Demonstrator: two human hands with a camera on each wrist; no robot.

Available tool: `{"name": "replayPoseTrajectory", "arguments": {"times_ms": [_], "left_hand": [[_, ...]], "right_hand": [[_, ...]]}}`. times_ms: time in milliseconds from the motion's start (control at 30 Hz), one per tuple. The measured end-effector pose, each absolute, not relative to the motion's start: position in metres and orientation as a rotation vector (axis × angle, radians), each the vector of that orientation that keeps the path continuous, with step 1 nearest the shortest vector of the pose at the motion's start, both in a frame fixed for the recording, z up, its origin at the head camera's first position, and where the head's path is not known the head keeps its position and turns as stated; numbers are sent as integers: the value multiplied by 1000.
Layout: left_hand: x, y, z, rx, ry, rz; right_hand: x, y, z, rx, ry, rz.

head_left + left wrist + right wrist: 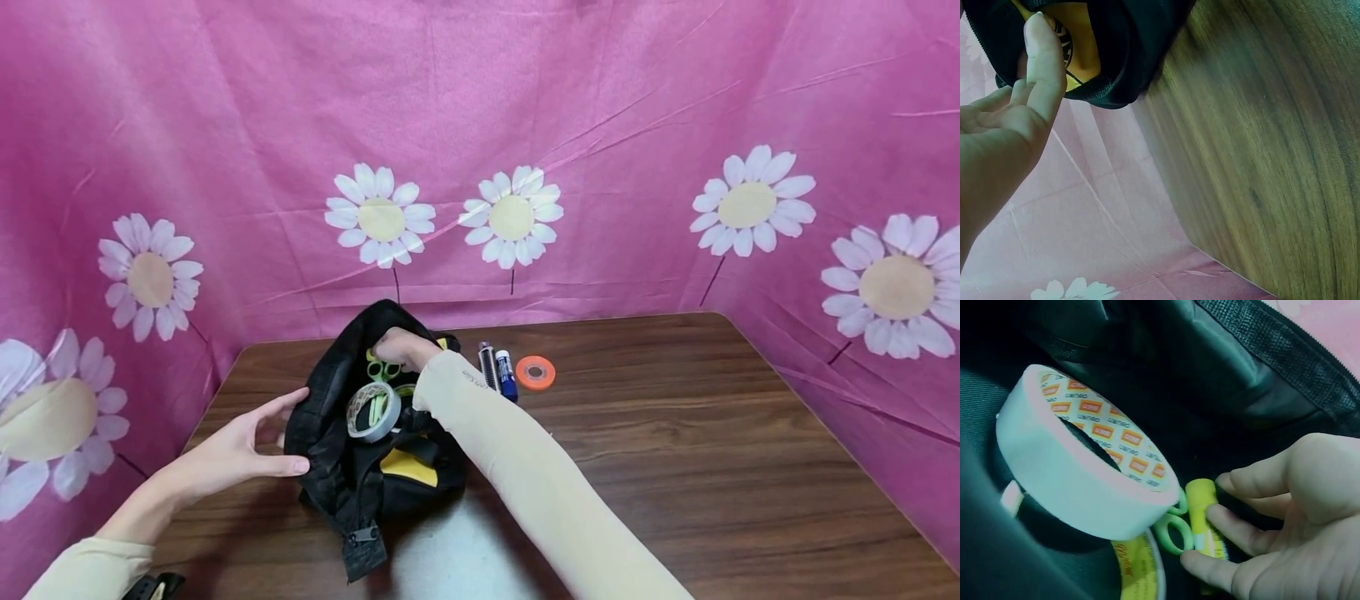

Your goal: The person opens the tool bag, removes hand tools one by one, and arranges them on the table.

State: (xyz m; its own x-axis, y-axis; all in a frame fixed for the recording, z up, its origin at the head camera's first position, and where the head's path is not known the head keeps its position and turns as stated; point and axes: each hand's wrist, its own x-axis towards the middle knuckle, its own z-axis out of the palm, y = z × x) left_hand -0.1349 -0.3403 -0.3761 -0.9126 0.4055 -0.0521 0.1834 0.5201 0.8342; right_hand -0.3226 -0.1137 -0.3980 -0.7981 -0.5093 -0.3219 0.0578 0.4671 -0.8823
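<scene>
A black bag (pixel 322 417) with yellow patches stands gaping on the table. My left hand (pixel 232 450) is spread against its left side, thumb and fingertips touching the fabric. Down inside the bag is my right hand (pixel 1291 531), fingers apart, with fingertips at a yellow tube (pixel 1200 500). Beside that tube show the green handles of scissors (pixel 1174 533). A wide roll of whitish tape (pixel 1079 469) leans in the bag, with a yellow-labelled ring (pixel 1135 569) below it. In the left wrist view, the thumb lies in front of the bag's yellow patch (pixel 1088 47).
Behind my right forearm, a slim dark and silver item (pixel 488 367) and a blue glue stick (pixel 507 379) lie side by side on the wooden table (pixel 712 433). An orange disc (pixel 536 372) is just right of them. Pink flowered cloth (pixel 600 100) hangs around the table.
</scene>
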Motion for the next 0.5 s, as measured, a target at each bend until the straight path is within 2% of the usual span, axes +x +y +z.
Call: {"name": "replayPoseTrajectory", "arguments": {"times_ms": [200, 500], "left_hand": [[-136, -339, -379, 513, 2518, 1349], [-135, -339, -380, 523, 2561, 1329]], "right_hand": [[-318, -117, -406, -327, 2098, -1493], [-316, -118, -413, -273, 2105, -1508]]}}
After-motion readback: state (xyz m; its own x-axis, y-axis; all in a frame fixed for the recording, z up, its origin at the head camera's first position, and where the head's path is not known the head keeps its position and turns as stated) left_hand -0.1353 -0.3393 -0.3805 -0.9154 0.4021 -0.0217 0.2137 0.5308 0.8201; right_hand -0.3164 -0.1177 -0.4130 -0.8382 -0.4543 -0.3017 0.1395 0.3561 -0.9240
